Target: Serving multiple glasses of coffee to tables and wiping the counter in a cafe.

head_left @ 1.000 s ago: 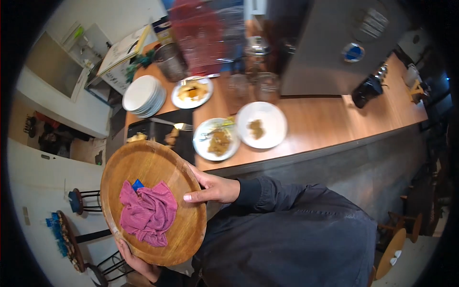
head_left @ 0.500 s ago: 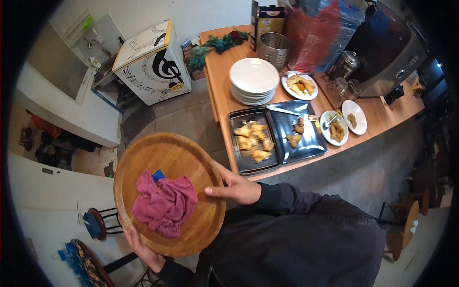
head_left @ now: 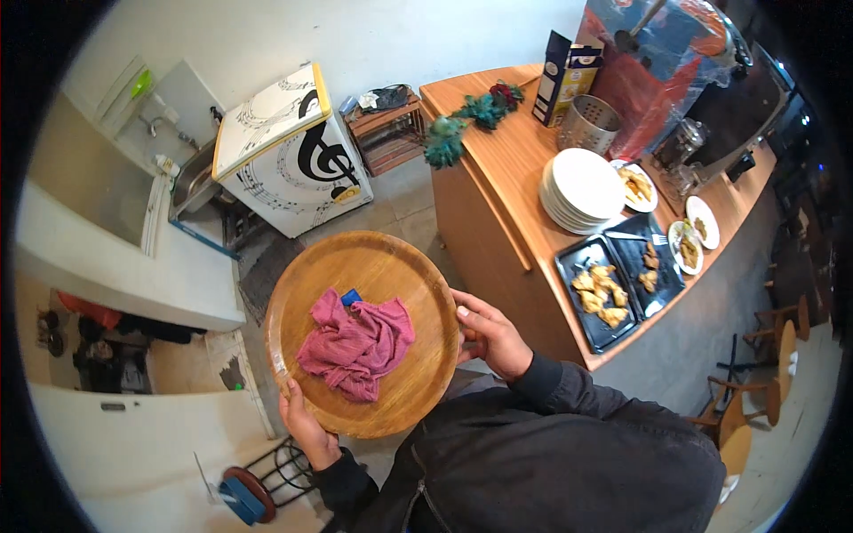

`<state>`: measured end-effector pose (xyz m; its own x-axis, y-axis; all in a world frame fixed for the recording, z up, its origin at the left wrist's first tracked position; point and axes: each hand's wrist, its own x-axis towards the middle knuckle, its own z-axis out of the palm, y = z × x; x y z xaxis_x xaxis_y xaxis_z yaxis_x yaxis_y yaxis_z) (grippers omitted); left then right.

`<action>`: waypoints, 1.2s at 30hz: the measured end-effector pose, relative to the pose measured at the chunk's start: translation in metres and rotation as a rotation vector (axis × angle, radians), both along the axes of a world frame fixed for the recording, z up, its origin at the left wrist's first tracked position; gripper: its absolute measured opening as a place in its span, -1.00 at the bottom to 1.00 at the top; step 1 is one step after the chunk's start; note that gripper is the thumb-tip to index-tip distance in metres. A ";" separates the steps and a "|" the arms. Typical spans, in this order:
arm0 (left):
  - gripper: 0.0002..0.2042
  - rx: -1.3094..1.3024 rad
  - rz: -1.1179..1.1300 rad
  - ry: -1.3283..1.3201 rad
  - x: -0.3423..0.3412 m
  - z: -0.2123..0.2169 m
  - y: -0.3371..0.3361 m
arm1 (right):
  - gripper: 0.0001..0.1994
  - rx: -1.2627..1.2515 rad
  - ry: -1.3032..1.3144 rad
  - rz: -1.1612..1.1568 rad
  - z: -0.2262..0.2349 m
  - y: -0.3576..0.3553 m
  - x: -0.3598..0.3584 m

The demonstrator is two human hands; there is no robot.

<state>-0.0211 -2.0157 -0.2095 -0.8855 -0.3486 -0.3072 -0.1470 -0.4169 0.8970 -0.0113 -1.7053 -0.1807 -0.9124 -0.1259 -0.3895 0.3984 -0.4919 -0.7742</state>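
Observation:
A round wooden tray (head_left: pixel 422 382) is held up in front of me by its rim. My left hand (head_left: pixel 307 428) grips its lower left edge, thumb at the rim and the other fingers underneath. At the right edge, my right hand (head_left: pixel 494 338) is closed around the rim, its fingertips partly behind the tray. On the tray lies a crumpled pink cloth (head_left: pixel 355 346), with a small blue object (head_left: pixel 352 298) at its upper edge, too small to name.
Right of me a wooden counter (head_left: pixel 498 213) bears a stack of white plates (head_left: pixel 584 186), black trays of food (head_left: pixel 606 302), small plates and a metal holder (head_left: pixel 589 124). A patterned white chest (head_left: pixel 302 151) and sink (head_left: pixel 194 182) stand ahead left. A stool (head_left: pixel 253 493) is at lower left.
My view has swung left, so the counter and its plates sit farther right. My right thumb has shifted from the tray's face to its rim. Both hands still hold the tray.

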 end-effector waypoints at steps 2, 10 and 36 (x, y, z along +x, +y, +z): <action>-0.66 -0.030 -0.013 0.006 -0.045 -0.006 -0.013 | -0.51 -0.012 -0.015 -0.039 -0.017 -0.006 -0.043; -0.57 -0.047 -0.035 0.040 -0.242 -0.004 -0.059 | -0.65 0.041 -0.098 -0.214 -0.037 -0.018 -0.254; -0.62 0.081 -0.957 0.085 -0.933 -0.018 0.263 | -0.71 0.152 -0.082 -1.158 -0.013 0.100 -0.619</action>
<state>-0.9544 -1.7529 -0.2277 -0.8040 0.5525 -0.2201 -0.3925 -0.2149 0.8943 -0.6304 -1.6057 -0.1935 -0.4236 0.8167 -0.3920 -0.1756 -0.4985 -0.8489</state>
